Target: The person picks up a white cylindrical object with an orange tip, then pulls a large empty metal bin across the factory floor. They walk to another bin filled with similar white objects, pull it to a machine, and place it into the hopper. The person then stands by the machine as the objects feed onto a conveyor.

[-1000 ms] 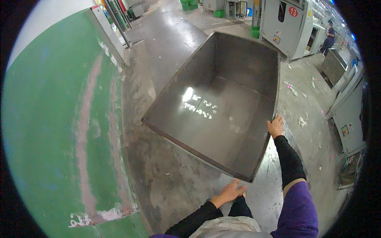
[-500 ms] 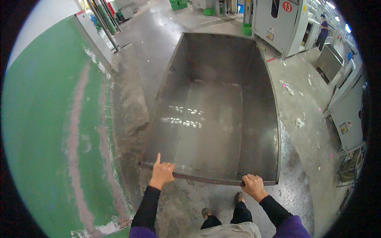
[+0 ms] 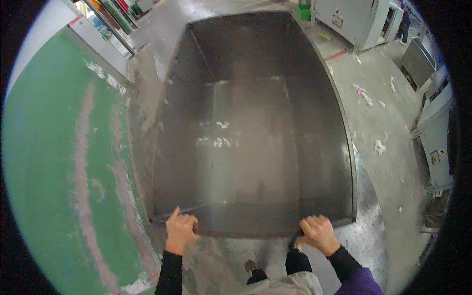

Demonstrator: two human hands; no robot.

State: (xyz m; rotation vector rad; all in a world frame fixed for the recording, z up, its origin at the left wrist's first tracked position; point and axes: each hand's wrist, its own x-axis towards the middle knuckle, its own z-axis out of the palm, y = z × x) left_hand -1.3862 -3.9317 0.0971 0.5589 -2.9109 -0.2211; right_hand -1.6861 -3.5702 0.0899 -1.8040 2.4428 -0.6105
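Observation:
A large, deep, dark grey metal bin (image 3: 254,152) fills the middle of the view, open at the top with nothing inside. Its near rim runs across in front of my body. My left hand (image 3: 182,231) is closed over this rim close to the left corner, one digit pointing up. Nearer the right corner, my right hand (image 3: 318,233) has its fingers wrapped over the same rim. Both arms reach forward in dark sleeves. What the bin stands on is hidden beneath it.
A green-painted floor area (image 3: 49,162) with worn stripes lies left, beside a pale panel (image 3: 101,44). Machine cabinets (image 3: 435,142) line the right. White scraps (image 3: 379,147) litter the concrete there. A green crate (image 3: 304,12) stands beyond the bin; a person (image 3: 404,24) is at far right.
The bin takes up more of the view, its far end shifted up and left. My left hand has moved left and lower with the rim; its pointing digit is less extended. My right hand keeps its hold.

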